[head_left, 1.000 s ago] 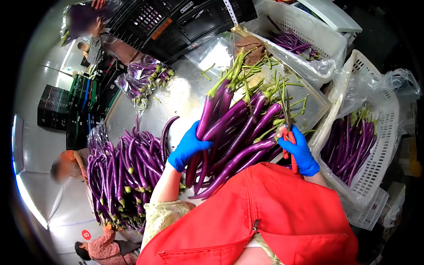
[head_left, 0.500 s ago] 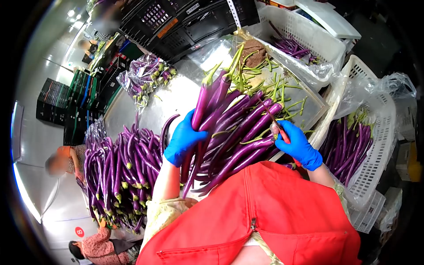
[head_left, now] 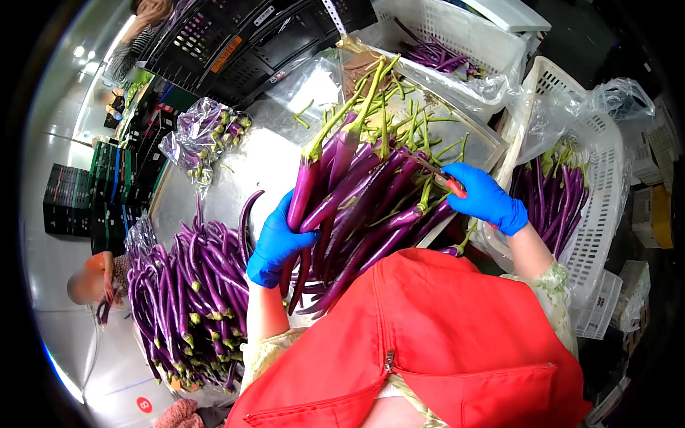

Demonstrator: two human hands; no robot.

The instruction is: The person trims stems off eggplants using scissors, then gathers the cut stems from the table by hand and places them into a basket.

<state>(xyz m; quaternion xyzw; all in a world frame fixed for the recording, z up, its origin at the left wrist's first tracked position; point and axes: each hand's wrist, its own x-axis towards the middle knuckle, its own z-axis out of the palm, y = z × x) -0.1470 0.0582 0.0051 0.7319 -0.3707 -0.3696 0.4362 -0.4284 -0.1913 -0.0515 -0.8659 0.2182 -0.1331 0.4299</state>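
**Scissors (head_left: 455,187) tilt flatter over the eggplants (head_left: 378,192)**

Since half a second ago, my right hand (head_left: 489,201) has brought the scissors to a flatter slant, above the right part of the metal table (head_left: 260,153). My fingers are closed around the red handles, and the blades point left among the stem ends; I can't tell whether they touch one. My left hand (head_left: 275,242) grips a bunch (head_left: 303,189) above the near middle of the table, thumb across the front, green stems toward the table's far side. More eggplants lie just right of that bunch, across the table's near middle.

Cut stems (head_left: 303,115) are strewn over the table's far part, near a brown cloth (head_left: 359,71). At the table's left end sits a big heap (head_left: 196,296), green caps toward me. Bagged eggplants (head_left: 207,135) rest by the table's far left edge. Just off the table's right side stands a white basket (head_left: 606,203) holding more, and black crates (head_left: 250,53) stand along its far edge.
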